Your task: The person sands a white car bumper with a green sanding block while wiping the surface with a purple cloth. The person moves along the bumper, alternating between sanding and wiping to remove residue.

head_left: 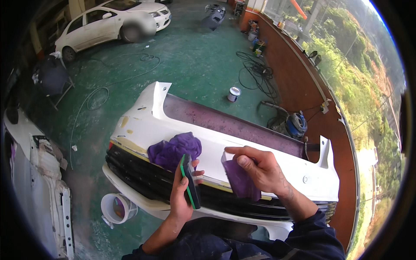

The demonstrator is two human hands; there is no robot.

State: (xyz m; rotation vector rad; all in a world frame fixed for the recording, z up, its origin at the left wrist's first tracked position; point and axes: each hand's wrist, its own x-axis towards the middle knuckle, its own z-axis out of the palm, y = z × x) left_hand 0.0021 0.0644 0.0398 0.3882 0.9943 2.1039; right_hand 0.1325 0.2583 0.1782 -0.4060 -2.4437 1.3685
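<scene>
In front of me lies a white car bumper, with black trim along its near side and yellowish patches at its left end. My left hand is closed around a flat black sanding block with a green edge, tilted nearly upright. A limp sheet of purple sandpaper with a pale upper edge hangs from my right hand, pinched between thumb and fingers just right of the block. Beyond the block, a bunched purple cloth rests on the bumper's top left part.
A white bucket stands on the green floor at the lower left, near a white car panel. Past the bumper are a paint can, a blue-and-grey machine, coiled black hoses and a parked white car.
</scene>
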